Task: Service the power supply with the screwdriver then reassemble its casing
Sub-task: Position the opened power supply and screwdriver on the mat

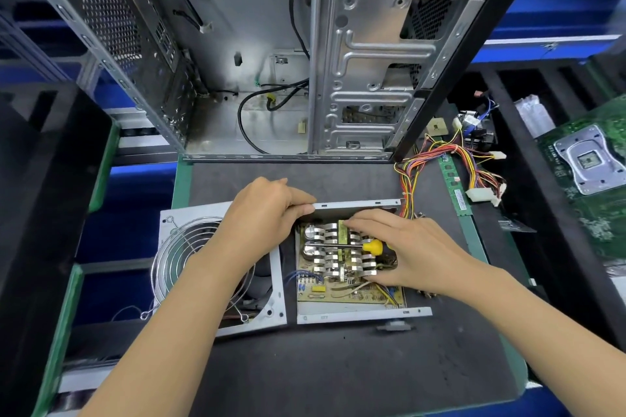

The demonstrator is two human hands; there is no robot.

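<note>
The opened power supply [362, 313] lies on the dark mat, its circuit board [338, 291] and silver heat sinks exposed. Its cover with the fan grille [183, 257] lies flat to the left. My left hand [267, 213] pinches the far rim of the casing. My right hand [410, 247] rests over the board's right side, fingers spread across the heat sinks. The screwdriver [369, 246], with a yellow and black handle, lies across the heat sinks under my right palm, shaft pointing left. Whether the hand grips it is unclear.
An empty computer case [372, 61] stands open behind the mat. The supply's coloured wire bundle [450, 159] trails to the right, next to a green memory stick [455, 186]. A motherboard [589, 173] sits at the far right. A small grey part [394, 327] lies in front of the casing.
</note>
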